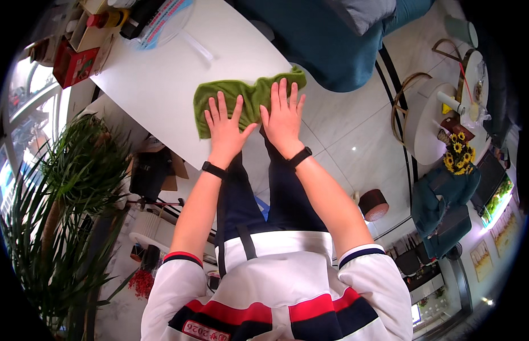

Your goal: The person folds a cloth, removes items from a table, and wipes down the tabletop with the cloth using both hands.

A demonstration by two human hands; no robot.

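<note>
A green cloth (pixel 246 91) lies spread and wrinkled along the near end of a white tabletop (pixel 153 98). My left hand (pixel 226 134) rests palm down on its left half, fingers spread apart. On the cloth's right part sits my right hand (pixel 284 117), also flat, with its fingers slightly apart and its thumb out to the left. The cloth's right end is bunched up near the table's corner. Both hands press on the cloth from above, and neither has its fingers closed around it. Dark bands circle both wrists.
A teal upholstered seat (pixel 341 51) stands beyond the table's right side. At the far left, a red box (pixel 74 64) sits near a clear round item (pixel 175 25). A leafy potted plant (pixel 83 166) and a cardboard box (pixel 175 172) stand left. Right is a round table (pixel 430 128).
</note>
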